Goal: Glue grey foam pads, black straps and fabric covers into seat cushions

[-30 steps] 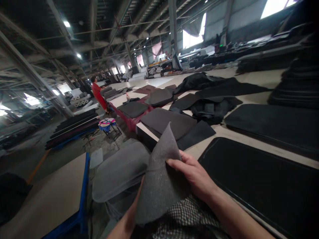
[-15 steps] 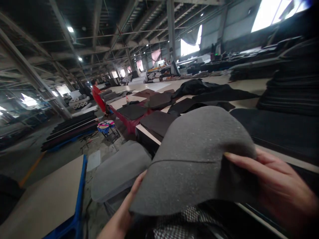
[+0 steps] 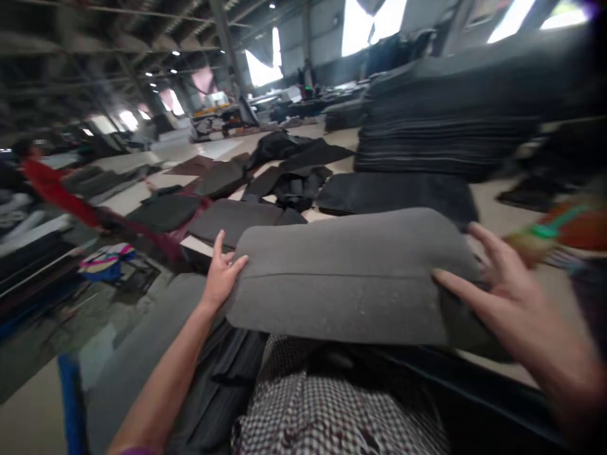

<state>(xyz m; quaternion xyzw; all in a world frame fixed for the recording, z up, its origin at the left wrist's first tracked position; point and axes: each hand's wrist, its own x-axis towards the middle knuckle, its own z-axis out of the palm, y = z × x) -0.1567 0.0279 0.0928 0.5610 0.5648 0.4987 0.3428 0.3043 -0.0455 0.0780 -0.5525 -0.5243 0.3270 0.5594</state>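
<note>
A grey felt-like mat (image 3: pixel 341 272) with rounded corners and a dark line across it spans the space between my hands, above my checked clothing (image 3: pixel 322 404). My left hand (image 3: pixel 222 275) grips its left edge, thumb on top and one finger raised. At the opposite edge, my right hand (image 3: pixel 507 291) has its thumb on the upper face; the fingers behind are partly hidden. The mat's right end bends down in shadow. Beyond it on the table lie a dark grey mat (image 3: pixel 232 218) and a black mat (image 3: pixel 398 193).
Behind stands a tall stack of dark sheets (image 3: pixel 436 126). A broom with a green binding (image 3: pixel 545 230) is at right. Grey mats (image 3: pixel 147 341) are piled low at left. Farther left are a colourful stool (image 3: pixel 107 260) and a person in red (image 3: pixel 57 189).
My view has swung right. The mat has turned from tilted to nearly level and spread wider. My left hand now shows on its left edge; my right hand still grips the right.
</note>
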